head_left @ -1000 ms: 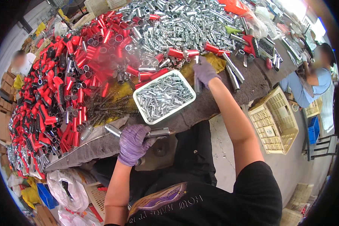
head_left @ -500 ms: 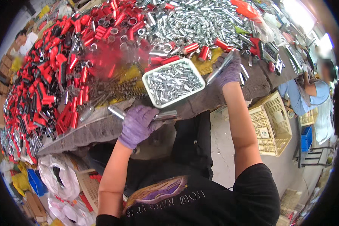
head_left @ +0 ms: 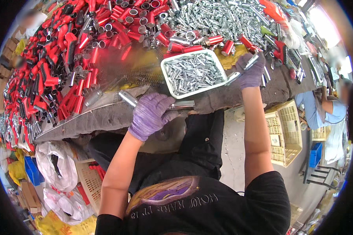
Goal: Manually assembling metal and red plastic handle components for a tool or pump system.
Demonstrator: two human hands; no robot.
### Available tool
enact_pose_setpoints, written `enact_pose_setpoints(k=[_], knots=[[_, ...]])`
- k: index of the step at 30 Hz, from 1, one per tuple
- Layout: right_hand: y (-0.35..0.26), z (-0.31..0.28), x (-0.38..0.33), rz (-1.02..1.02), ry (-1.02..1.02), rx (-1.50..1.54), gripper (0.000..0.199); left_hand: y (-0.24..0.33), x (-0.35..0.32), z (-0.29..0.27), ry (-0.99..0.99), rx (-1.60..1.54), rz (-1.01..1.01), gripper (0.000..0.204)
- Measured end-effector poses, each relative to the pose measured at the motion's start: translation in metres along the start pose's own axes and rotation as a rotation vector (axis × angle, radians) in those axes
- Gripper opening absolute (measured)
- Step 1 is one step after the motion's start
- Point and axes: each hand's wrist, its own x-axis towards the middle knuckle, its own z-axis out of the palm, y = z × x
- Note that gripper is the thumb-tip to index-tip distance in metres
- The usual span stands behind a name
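Note:
My left hand, in a purple knitted glove, is closed around shiny metal tubes at the table's near edge. One metal tube sticks out to the left of the fist and another to the right; the glove hides whether they join. To the right of a white tray full of small silver metal pins, my gloved right hand grips a slim silver metal piece. A silver end also shows below its fingers, beside the tray's corner.
Red-and-black handles heap up at left, red tube sleeves and silver fittings behind. Dark coil springs lie left of the tray. A yellow crate stands at right, near another person in blue.
The whole view has shifted, so the tray and both hands appear farther up and right. The piece in my right hand has turned in the fingers. Both hands keep their grip.

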Motion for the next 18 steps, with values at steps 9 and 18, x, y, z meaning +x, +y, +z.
enact_pose_setpoints(k=[9, 18], knots=[[-0.024, -0.012, -0.022, -0.196, -0.085, 0.079, 0.041, -0.002, -0.001, 0.003, 0.034, -0.009, -0.019, 0.039], [0.011, -0.017, -0.032, -0.426, -0.033, -0.562, 0.038, -0.004, -0.002, 0.006, 0.038, -0.003, -0.019, 0.038]])
